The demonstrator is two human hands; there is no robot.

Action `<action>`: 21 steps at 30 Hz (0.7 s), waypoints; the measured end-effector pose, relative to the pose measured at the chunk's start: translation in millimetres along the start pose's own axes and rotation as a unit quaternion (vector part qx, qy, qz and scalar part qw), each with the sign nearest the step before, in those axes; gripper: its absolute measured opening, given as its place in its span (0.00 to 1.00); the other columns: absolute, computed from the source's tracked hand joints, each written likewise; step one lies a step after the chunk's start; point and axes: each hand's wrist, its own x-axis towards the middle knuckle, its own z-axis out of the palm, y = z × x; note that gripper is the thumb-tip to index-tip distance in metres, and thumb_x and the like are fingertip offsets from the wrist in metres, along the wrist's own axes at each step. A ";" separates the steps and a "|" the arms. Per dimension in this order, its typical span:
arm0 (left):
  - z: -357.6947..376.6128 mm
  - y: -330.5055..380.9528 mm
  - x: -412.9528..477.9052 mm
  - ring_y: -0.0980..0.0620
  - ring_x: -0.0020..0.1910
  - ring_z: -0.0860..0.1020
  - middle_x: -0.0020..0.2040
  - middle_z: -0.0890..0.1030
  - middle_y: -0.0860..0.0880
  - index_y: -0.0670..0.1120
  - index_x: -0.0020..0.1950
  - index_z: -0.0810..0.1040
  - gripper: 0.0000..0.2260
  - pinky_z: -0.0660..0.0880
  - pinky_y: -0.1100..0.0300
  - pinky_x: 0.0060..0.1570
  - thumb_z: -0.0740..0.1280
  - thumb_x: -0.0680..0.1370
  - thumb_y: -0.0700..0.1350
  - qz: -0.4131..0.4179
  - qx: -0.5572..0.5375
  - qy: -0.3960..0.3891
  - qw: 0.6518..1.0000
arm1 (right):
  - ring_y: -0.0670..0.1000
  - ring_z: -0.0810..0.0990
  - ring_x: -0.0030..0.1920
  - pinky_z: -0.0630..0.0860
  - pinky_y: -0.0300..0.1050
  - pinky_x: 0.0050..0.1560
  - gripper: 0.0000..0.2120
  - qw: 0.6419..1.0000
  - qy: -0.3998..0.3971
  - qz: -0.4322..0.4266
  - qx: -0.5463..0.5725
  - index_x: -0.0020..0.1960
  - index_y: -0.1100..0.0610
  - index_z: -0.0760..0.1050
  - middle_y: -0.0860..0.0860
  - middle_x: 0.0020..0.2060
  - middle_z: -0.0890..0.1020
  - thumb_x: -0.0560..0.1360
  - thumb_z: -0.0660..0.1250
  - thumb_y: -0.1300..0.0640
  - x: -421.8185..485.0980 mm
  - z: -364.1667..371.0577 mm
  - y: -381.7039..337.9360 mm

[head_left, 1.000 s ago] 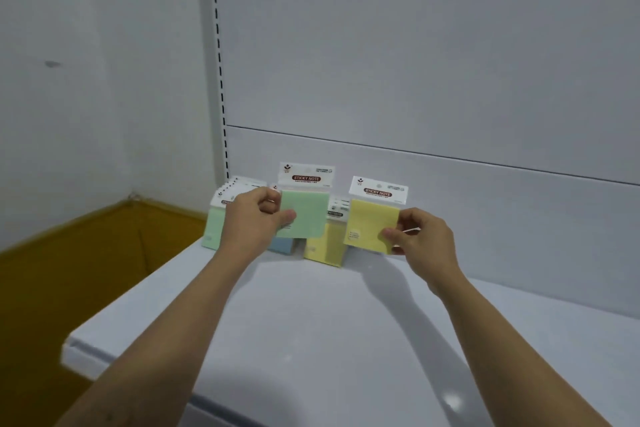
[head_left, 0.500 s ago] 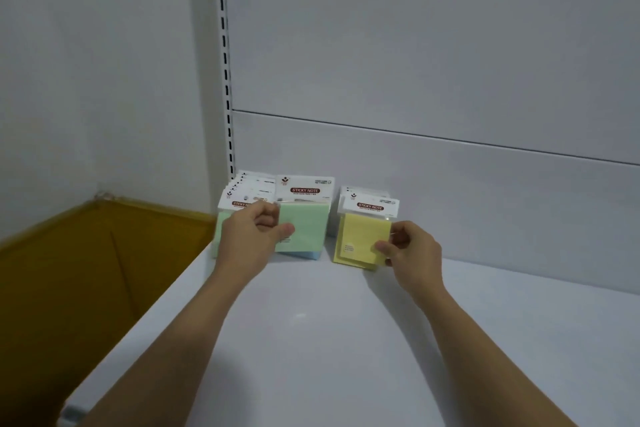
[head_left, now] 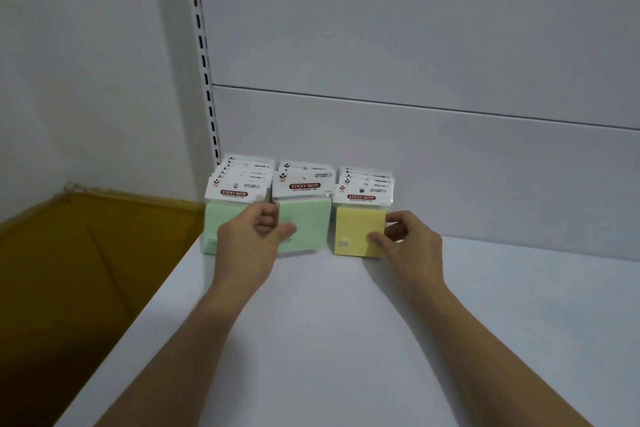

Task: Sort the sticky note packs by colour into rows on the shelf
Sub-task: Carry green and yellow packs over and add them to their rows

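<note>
Upright near the back of white metal shelf [head_left: 346,322], front of the middle row: square pale green film-wrapped sticky note pack [head_left: 308,218], pinched at left edge by left hand [head_left: 252,239], thumb in front. Front of the right row: square yellow film-wrapped pack [head_left: 356,225], pinched likewise at right edge by right hand [head_left: 412,246]. Probably light, stiff, slippery in film; better to grip block sides, not thin white header card [head_left: 304,185].

A shop, by the fittings: a white metal shelf [head_left: 346,340] with a slotted upright [head_left: 204,55] and panelled backboard [head_left: 415,28], stocked with hang-tab retail packs of sticky notes [head_left: 304,215] in rows.
</note>
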 end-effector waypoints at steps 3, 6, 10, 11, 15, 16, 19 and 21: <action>-1.3 -0.3 -1.9 0.53 0.37 0.79 0.39 0.82 0.51 0.47 0.45 0.78 0.12 0.77 0.65 0.41 0.77 0.67 0.37 0.002 0.000 0.003 1.000 | 0.44 0.79 0.41 0.75 0.44 0.43 0.11 1.000 0.003 -0.004 -0.020 0.48 0.49 0.75 0.44 0.38 0.81 0.69 0.74 0.55 -1.0 0.8 1.1; -2.0 -1.3 -4.1 0.55 0.36 0.78 0.39 0.82 0.50 0.48 0.44 0.78 0.12 0.76 0.69 0.38 0.77 0.67 0.37 0.002 -0.005 -0.002 1.000 | 0.46 0.79 0.41 0.75 0.46 0.44 0.14 1.000 -0.003 -0.008 -0.025 0.52 0.51 0.72 0.44 0.38 0.79 0.70 0.74 0.54 -1.4 1.4 2.7; -4.6 -2.1 -7.0 0.56 0.36 0.79 0.39 0.82 0.50 0.47 0.44 0.78 0.11 0.76 0.68 0.38 0.77 0.67 0.37 -0.002 -0.009 0.001 1.000 | 0.48 0.79 0.42 0.74 0.46 0.44 0.16 0.999 -0.010 -0.006 -0.033 0.54 0.51 0.70 0.46 0.37 0.79 0.71 0.73 0.54 -2.3 1.7 5.5; -5.2 -2.4 -7.8 0.55 0.37 0.79 0.39 0.82 0.49 0.47 0.44 0.78 0.11 0.75 0.67 0.39 0.77 0.67 0.37 -0.002 -0.009 0.001 1.000 | 0.48 0.79 0.42 0.74 0.46 0.43 0.16 0.999 -0.011 -0.006 -0.036 0.55 0.51 0.70 0.46 0.37 0.79 0.71 0.73 0.54 -2.1 2.0 5.8; -5.2 -4.5 -9.4 0.52 0.38 0.80 0.39 0.82 0.48 0.46 0.45 0.79 0.11 0.76 0.63 0.40 0.77 0.67 0.37 -0.006 -0.008 -0.003 1.000 | 0.50 0.79 0.44 0.74 0.47 0.44 0.18 0.998 -0.014 0.001 -0.067 0.57 0.53 0.69 0.45 0.38 0.79 0.72 0.71 0.52 -3.3 3.6 5.1; -4.8 -4.5 -9.7 0.52 0.38 0.80 0.39 0.82 0.48 0.45 0.45 0.79 0.11 0.76 0.64 0.40 0.77 0.67 0.37 -0.010 -0.007 -0.006 1.000 | 0.51 0.79 0.45 0.74 0.48 0.45 0.19 0.997 -0.015 0.004 -0.074 0.58 0.53 0.68 0.46 0.39 0.79 0.72 0.71 0.51 -4.2 3.3 4.5; -4.8 -4.2 -9.7 0.52 0.37 0.80 0.39 0.82 0.47 0.44 0.46 0.80 0.11 0.76 0.63 0.40 0.77 0.67 0.37 -0.020 -0.004 -0.019 1.000 | 0.50 0.78 0.50 0.74 0.48 0.49 0.27 0.996 0.000 0.001 -0.094 0.63 0.53 0.66 0.47 0.50 0.78 0.70 0.73 0.46 -7.2 -0.4 1.0; -7.0 -3.7 -8.6 0.50 0.38 0.81 0.40 0.82 0.46 0.43 0.47 0.80 0.11 0.78 0.60 0.42 0.77 0.67 0.37 -0.025 -0.004 -0.023 0.999 | 0.50 0.75 0.57 0.73 0.47 0.52 0.31 0.993 0.024 -0.033 -0.108 0.66 0.53 0.65 0.47 0.57 0.75 0.69 0.73 0.45 -9.8 -3.7 -4.9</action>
